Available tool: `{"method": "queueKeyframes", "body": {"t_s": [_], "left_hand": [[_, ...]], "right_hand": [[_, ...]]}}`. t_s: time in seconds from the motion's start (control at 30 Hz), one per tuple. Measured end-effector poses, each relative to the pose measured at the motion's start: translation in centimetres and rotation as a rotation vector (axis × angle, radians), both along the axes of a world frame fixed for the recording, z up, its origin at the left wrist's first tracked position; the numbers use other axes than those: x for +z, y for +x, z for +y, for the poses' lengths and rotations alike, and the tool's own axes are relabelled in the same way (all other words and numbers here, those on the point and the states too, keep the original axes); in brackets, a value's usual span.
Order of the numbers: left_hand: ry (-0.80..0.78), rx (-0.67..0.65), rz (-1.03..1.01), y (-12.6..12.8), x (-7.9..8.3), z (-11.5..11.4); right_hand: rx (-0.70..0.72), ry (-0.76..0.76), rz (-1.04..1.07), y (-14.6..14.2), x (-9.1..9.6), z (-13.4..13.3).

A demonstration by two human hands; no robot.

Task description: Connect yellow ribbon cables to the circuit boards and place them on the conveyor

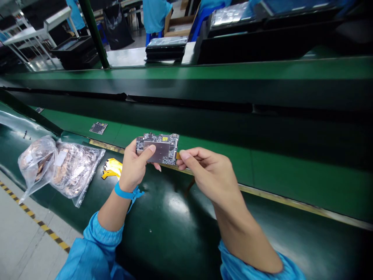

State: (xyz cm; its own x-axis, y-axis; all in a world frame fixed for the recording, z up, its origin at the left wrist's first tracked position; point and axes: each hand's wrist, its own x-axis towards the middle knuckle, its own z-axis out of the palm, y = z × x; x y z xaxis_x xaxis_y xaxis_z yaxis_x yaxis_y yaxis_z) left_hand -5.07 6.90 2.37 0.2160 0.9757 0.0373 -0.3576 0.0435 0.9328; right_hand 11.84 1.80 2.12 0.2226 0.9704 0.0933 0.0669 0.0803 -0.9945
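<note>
1. One board [159, 148] is in hand. It is held in the air above the seam where the counter [175, 225] meets the belt [262, 163], face toward the camera, with its long side level.
2. Two hands, both the person's own.
   - The left hand [134, 169] grips the board's left end. Its thumb lies across the grey metal shield and its fingers are curled behind.
   - The right hand [208, 171] is at the board's right edge. Thumb and forefinger are pinched together on a small orange tab [177, 155] there, and the other fingers are folded into the palm.
3. One blue strap [125, 192] circles the left wrist, its loose tail hanging toward the counter.
4. One second board [98, 127] lies flat on the belt, well to the left of the hands and apart from everything else.
5. Two clear bags lie touching each other near the counter's left edge, a smaller one [36, 159] and a larger one [74, 167]. Both are filled with copper-coloured parts too crumpled in plastic to count.
6. A small pile of yellow strips [112, 167] sits on the counter between the larger bag and the left hand. The hand hides its right side, so the number cannot be told.
7. Beyond the belt:
   - one low stack of black trays [166, 48];
   - a longer run of black trays [262, 39] to its right;
   - one more dark tray [75, 50] at the left.
8. One green post [93, 33] slants up between the left tray and the stack. At least two people in blue coats [154, 13] stand behind.
</note>
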Motion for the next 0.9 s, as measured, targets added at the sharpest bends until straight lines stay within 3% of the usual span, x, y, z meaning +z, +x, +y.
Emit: {"method": "queueKeyframes", "body": {"t_s": [0.9], "left_hand": [[-0.017,-0.001,0.006,0.16,0.05,-0.06]], "right_hand": [[-0.001,-0.009,0.013,0.16,0.11,0.08]]}}
